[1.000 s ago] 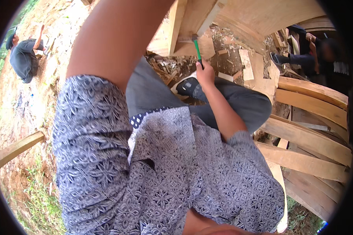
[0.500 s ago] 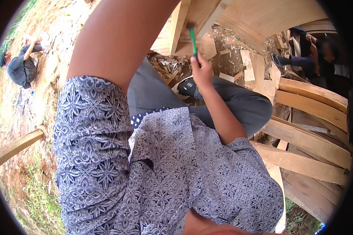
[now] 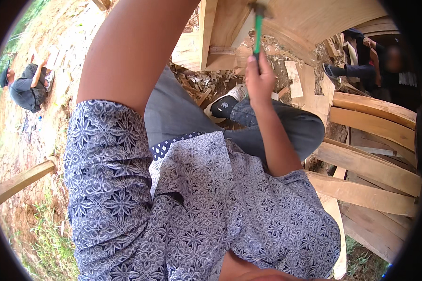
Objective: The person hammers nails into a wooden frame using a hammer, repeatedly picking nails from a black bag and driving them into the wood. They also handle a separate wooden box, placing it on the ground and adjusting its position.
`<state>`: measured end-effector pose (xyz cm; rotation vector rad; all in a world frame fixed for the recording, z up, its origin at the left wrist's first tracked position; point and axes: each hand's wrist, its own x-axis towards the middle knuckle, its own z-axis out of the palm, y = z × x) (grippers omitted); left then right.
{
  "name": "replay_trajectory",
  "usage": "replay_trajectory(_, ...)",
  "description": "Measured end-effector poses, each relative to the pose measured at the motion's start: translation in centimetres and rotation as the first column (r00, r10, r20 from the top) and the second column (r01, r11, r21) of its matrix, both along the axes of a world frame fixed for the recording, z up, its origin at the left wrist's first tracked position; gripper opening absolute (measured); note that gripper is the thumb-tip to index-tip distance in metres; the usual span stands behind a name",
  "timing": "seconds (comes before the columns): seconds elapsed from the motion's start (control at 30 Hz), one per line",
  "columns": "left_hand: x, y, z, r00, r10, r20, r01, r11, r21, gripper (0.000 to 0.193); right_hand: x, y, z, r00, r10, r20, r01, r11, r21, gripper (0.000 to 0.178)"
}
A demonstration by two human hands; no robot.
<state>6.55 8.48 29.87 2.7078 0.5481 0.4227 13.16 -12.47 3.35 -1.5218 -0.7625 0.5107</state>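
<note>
Your right hand point(image 3: 261, 78) has its fingers clamped on the dark end of the hammer point(image 3: 258, 35), presumably so the green shaft and the head have room to swing. The hammer is ahead of you, its blurred head overlapping the panel point(image 3: 319, 23); whether they touch, I cannot tell. Your left arm point(image 3: 131, 56) reaches past the upper edge, perhaps to steady the wood, but its hand is out of sight, so I cannot tell how those fingers stand. Your right leg point(image 3: 290, 122) is bent, likely keeping you low beside the work.

You are outdoors, with shavings point(image 3: 199, 80) littering the ground near your foot. Curved beams point(image 3: 370, 159) lie to your right. One person point(image 3: 27, 88) squats at far left; another point(image 3: 376, 61) is at upper right.
</note>
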Motion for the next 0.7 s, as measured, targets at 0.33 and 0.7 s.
replay_trajectory(0.33,-0.4,-0.5,0.2,1.000,0.000,0.028,0.000,1.000,0.006,0.080,0.2,-1.5,-8.4,0.977,-0.082,-0.195,0.017,0.949,-0.316,0.032)
replay_trajectory(0.7,0.8,0.5,0.0,1.000,-0.003,-0.012,0.004,0.999,0.041,0.074,2.6,-1.8,-16.5,0.995,0.081,0.066,-0.018,0.758,-0.652,0.053)
